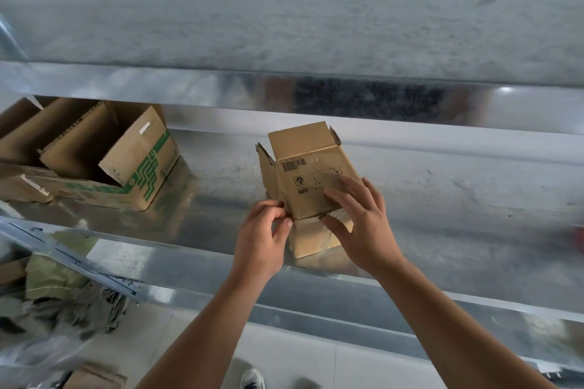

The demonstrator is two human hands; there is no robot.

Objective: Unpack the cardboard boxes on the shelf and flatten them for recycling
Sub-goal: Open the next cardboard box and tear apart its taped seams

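While the small box [303, 174] sits nr the front edge of the metal shelf [442, 199] w/ far flaps open, left hand [262, 240] pinches its near-left corner; right hand [363, 224] lies spread on top, thumb against the near flap. Bigger green-printed box [139, 161] stands open, well apart at left.

Lower left: clear plastic bag [38, 354] holding dark scraps, greenish crumpled paper [53, 275] above it, blue-grey metal rail [79, 259] slanting across. Bottom centre: shoe [252, 379] on pale tiled floor [300, 354]. Red blur [579, 237] at right edge, unidentifiable.
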